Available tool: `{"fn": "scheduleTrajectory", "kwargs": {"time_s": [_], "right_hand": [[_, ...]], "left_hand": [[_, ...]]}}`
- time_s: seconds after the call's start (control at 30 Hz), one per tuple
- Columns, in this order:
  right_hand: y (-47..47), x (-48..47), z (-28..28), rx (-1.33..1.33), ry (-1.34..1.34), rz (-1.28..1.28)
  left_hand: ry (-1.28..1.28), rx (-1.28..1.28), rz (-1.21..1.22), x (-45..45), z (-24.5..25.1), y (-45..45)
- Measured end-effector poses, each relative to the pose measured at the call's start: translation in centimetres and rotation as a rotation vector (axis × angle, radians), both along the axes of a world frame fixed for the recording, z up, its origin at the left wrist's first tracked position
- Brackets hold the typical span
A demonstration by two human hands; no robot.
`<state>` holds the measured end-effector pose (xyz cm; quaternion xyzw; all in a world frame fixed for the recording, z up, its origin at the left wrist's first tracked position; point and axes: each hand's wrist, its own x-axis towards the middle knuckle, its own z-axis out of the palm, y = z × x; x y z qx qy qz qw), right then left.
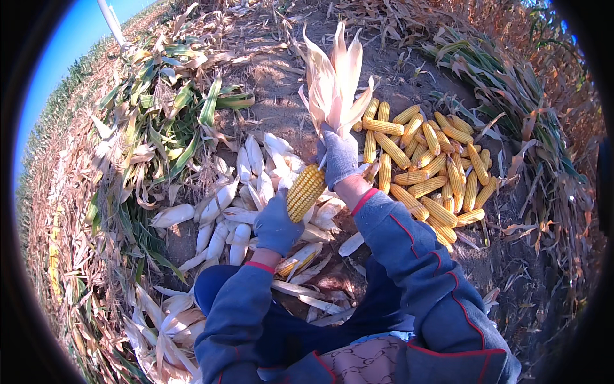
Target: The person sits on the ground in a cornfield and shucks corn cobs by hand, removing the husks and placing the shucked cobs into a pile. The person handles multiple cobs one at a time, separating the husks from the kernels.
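An ear of yellow corn (306, 192) is held at a slant in front of me, its kernels bare. My left hand (278, 224), in a grey glove, grips its lower end. At the other end my right hand (339, 152), gloved as well, clasps the pale dry husk (336, 81), which fans out away from me above the fist. Beneath and beyond my left hand lies a heap of corn ears still in their husks (240, 201). Near my left wrist, a partly opened ear (298, 261) shows some yellow kernels.
To the right lies a pile of husked ears (431, 163) on bare soil. Cut stalks and leaves (163, 105) are heaped at the left, more stalks (508, 91) at the right. Stripped husks (168, 326) lie beside my left leg; my bent legs (307, 331) frame the near ground.
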<state>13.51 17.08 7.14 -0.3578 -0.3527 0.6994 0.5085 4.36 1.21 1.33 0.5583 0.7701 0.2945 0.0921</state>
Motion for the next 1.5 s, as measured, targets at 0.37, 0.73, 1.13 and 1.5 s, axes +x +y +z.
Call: {"fn": "scheduleTrajectory", "kwargs": {"time_s": [0.37,0.73,1.13,1.5], "right_hand": [[0.1,0.6,0.6,-0.027,0.321,0.035],[-2.5,9.6,-12.1,0.299,-1.405,1.287],[-5.2,5.0,-12.2,-0.242,-0.455,0.655],[17.6,9.1,-13.3,-0.010,-0.773,0.175]], "left_hand": [[-1.922,-0.388,-0.189,3.1,0.7,-3.5],[-1.556,0.409,0.447,-4.0,-1.8,-3.1],[-1.596,-0.140,0.313,1.8,-4.5,0.7],[-1.437,-0.111,0.088,0.4,0.7,-1.1]]}}
